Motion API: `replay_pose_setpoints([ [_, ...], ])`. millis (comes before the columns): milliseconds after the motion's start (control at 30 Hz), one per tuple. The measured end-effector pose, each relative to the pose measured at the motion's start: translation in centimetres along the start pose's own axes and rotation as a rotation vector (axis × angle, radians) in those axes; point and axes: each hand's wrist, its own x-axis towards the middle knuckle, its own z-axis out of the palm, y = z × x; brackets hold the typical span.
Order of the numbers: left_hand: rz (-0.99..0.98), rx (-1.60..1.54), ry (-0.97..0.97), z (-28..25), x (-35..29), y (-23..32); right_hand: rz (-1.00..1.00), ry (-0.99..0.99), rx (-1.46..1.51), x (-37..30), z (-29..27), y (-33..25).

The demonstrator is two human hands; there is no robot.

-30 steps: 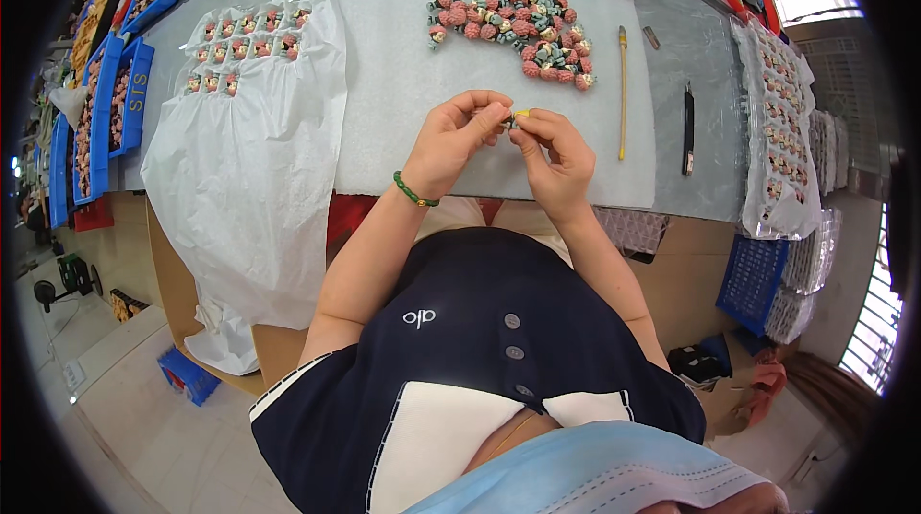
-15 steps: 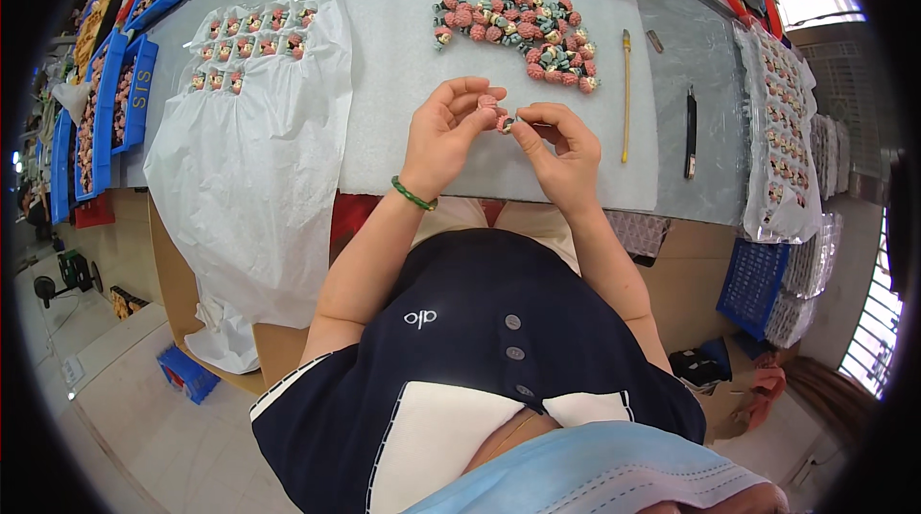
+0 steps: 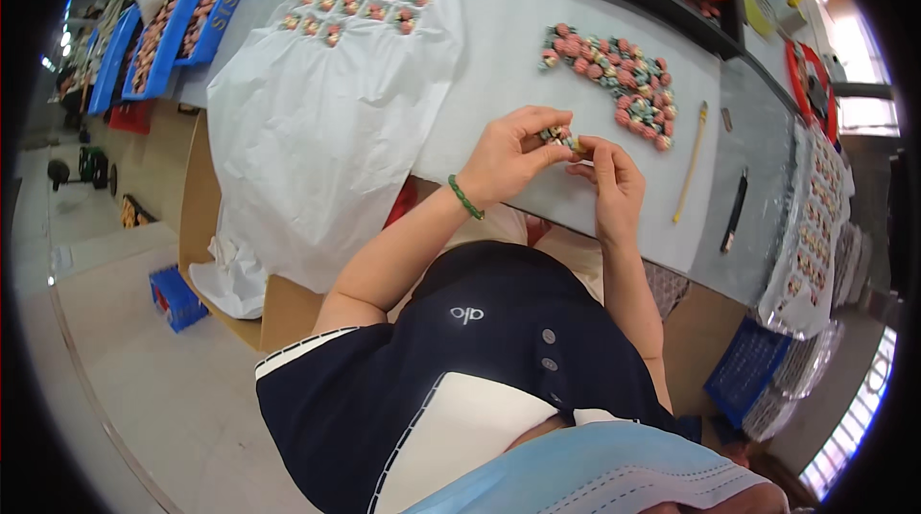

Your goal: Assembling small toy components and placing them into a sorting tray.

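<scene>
The left hand [image 3: 513,155] clamps its fingers on a small figurine [image 3: 555,135], the right hand [image 3: 616,186] touching it, finger grip unclear.

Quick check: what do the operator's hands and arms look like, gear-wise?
Left hand: no glove, green bracelet at the wrist. Right hand: no glove, nothing visible on the wrist. Forearms uncovered. Left sleeve: short, navy, with dark-dashed white trim.

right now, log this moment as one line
left hand: holding small figurine | right hand: at small figurine | loose figurines: clustered on white sheet | yellow stick: right of loose figurines
</scene>
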Motion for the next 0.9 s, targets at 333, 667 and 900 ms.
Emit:
replay_pose_setpoints([
  [333,0.388,1.131,0.722,-19.5,1.2,5.4,0.008,-0.060,-0.141,-1.1,1.2,0.8],
  [667,0.123,1.838,0.675,-19.7,1.6,1.3,0.035,-0.084,-0.229,0.6,-0.1,0.7],
  [900,-0.096,1.731,0.494,-18.0,1.1,1.4,-0.632,-0.158,-0.887,6.8,0.8,-1.5],
])
